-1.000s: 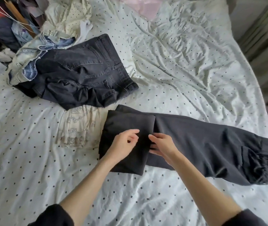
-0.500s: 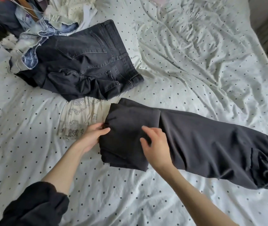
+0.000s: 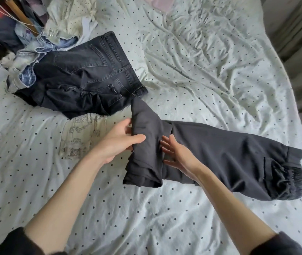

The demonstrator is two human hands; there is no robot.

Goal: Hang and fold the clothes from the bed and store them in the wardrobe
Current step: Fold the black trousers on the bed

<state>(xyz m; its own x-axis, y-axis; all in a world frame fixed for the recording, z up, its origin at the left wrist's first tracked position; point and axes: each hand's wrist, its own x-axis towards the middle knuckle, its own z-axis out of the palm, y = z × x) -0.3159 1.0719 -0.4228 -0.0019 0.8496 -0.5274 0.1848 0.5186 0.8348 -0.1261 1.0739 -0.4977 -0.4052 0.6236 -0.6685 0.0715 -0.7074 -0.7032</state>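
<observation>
Black trousers (image 3: 220, 155) lie half-rolled on the bed (image 3: 201, 70). Left hand (image 3: 117, 142) grips the floppy roll, right hand (image 3: 177, 155) rests flat, fingers straight. Soft and light, probably best held at the folded edge.

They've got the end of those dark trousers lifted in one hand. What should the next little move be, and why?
Probably roll the folded end over once more toward the frayed cuff. The left hand grips that bundle, lifted off the sheet, the right hand lies flat on the dark trousers beside it, and most of their length is unfolded.
</observation>
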